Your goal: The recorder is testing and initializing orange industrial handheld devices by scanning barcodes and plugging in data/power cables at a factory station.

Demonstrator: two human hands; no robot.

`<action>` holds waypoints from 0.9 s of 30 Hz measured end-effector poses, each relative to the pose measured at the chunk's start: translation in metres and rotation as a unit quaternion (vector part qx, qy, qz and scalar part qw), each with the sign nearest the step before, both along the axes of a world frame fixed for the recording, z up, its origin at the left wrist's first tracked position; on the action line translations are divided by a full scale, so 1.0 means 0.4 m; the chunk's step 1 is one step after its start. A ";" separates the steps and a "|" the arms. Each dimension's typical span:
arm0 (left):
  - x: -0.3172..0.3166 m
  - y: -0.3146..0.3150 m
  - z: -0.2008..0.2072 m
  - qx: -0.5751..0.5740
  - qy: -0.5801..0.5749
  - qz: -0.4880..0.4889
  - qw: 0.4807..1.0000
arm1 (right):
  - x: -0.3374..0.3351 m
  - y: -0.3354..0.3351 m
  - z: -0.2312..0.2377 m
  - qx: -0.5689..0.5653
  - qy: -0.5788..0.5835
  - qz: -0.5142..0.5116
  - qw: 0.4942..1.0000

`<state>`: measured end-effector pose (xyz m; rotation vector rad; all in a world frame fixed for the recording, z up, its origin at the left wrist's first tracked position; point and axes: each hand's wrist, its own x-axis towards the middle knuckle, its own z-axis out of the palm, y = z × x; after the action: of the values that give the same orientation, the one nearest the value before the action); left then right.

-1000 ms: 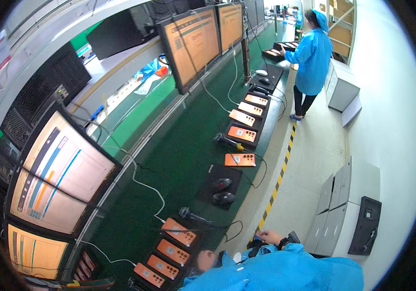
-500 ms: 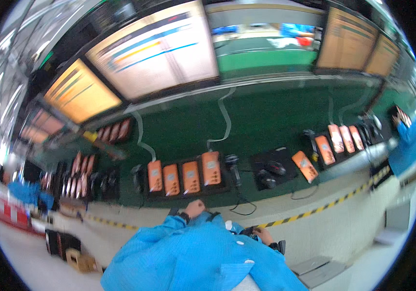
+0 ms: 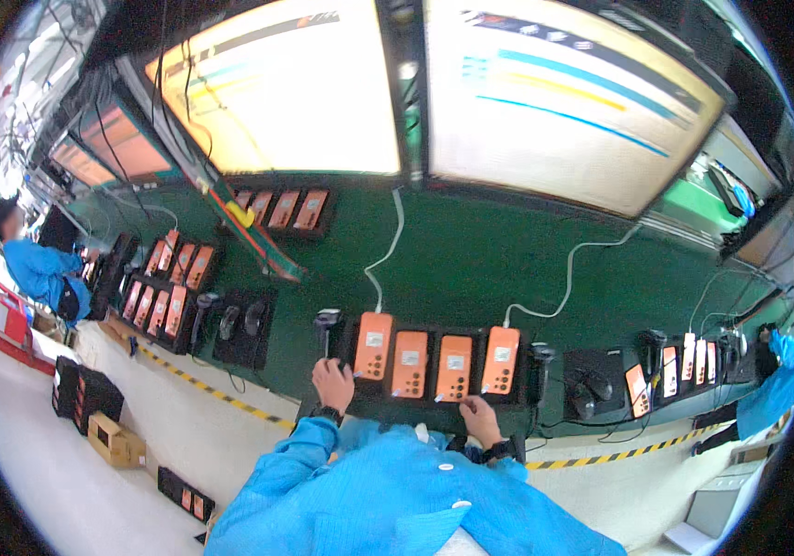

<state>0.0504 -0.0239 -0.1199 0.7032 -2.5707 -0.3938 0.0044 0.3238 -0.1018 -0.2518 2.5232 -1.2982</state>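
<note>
The fingers of the right hand (image 3: 484, 423) are bent, their tips at the front edge of a black tray (image 3: 431, 347), just below the third phone (image 3: 453, 371) from the left; whether they pinch anything or merely rest there, I cannot tell. The fingers of the left hand (image 3: 332, 387) are loosely curled beside the tray's left end, just below a handheld scanner (image 3: 327, 320); contact with its handle is hard to judge at this blur. In the tray four orange phones lie side by side, camera ends toward the person; white cables run to the leftmost phone (image 3: 374, 347) and the rightmost phone (image 3: 501, 361). A second scanner (image 3: 541, 360) stands just right of the tray. Farther out on the green surface (image 3: 471, 255) lies a mouse pad (image 3: 605, 363), and two lit monitors (image 3: 568, 97) stand behind.
</note>
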 end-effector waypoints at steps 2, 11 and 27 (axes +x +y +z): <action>-0.008 -0.008 0.008 0.013 -0.026 -0.009 1.000 | -0.004 -0.025 -0.037 0.019 -0.031 -0.005 0.999; 0.006 -0.084 -0.011 0.020 -0.062 -0.035 0.997 | -0.021 -0.113 0.045 0.134 -0.146 -0.005 0.980; -0.141 -0.295 -0.040 0.182 -0.071 0.068 0.978 | -0.040 -0.166 0.026 0.126 -0.185 0.045 0.974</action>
<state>-0.0059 -0.1419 -0.1359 1.0636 -2.5887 -0.8089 -0.0114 0.2575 -0.0914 -0.0604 2.2919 -0.8826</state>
